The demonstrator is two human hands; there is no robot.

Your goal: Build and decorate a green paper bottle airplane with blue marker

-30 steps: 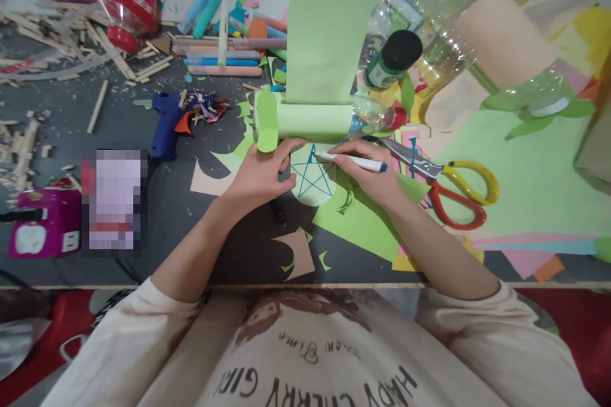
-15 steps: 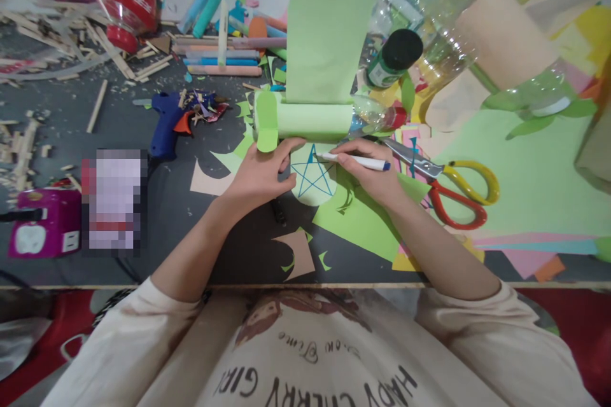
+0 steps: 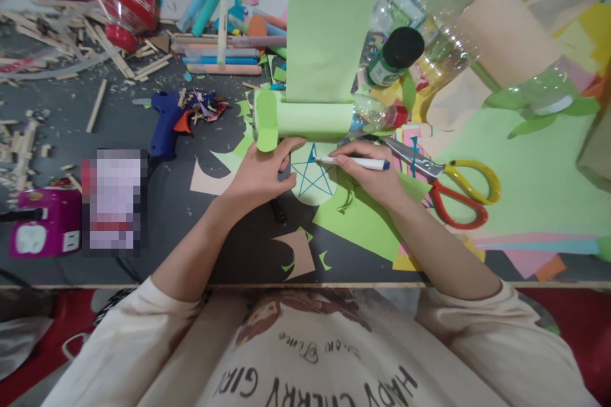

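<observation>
My right hand (image 3: 365, 172) grips a white marker pen (image 3: 365, 163) with a blue end, its tip on the star's upper point. The blue five-pointed star (image 3: 312, 181) is outlined on a light green paper flap (image 3: 305, 198) with a rounded end; its top point is partly coloured blue. My left hand (image 3: 262, 175) rests at the flap's left edge, thumb and index finger apart, the other fingers curled. Just beyond both hands lies a plastic bottle wrapped in light green paper (image 3: 315, 119), with a red cap (image 3: 396, 117). A long rounded green paper piece (image 3: 329, 32) extends behind it.
Scissors (image 3: 442, 172) with yellow and red handles lie right of my right hand, over coloured paper. A blue glue gun (image 3: 165, 121) is at left, near a purple box (image 3: 48, 222). Markers (image 3: 222, 68), wood sticks, a green jar (image 3: 396, 57) and clear bottles crowd the back.
The marker tip has shifted slightly down and left within the star's top point, where the blue patch looks a little larger. My left hand stays in place.
</observation>
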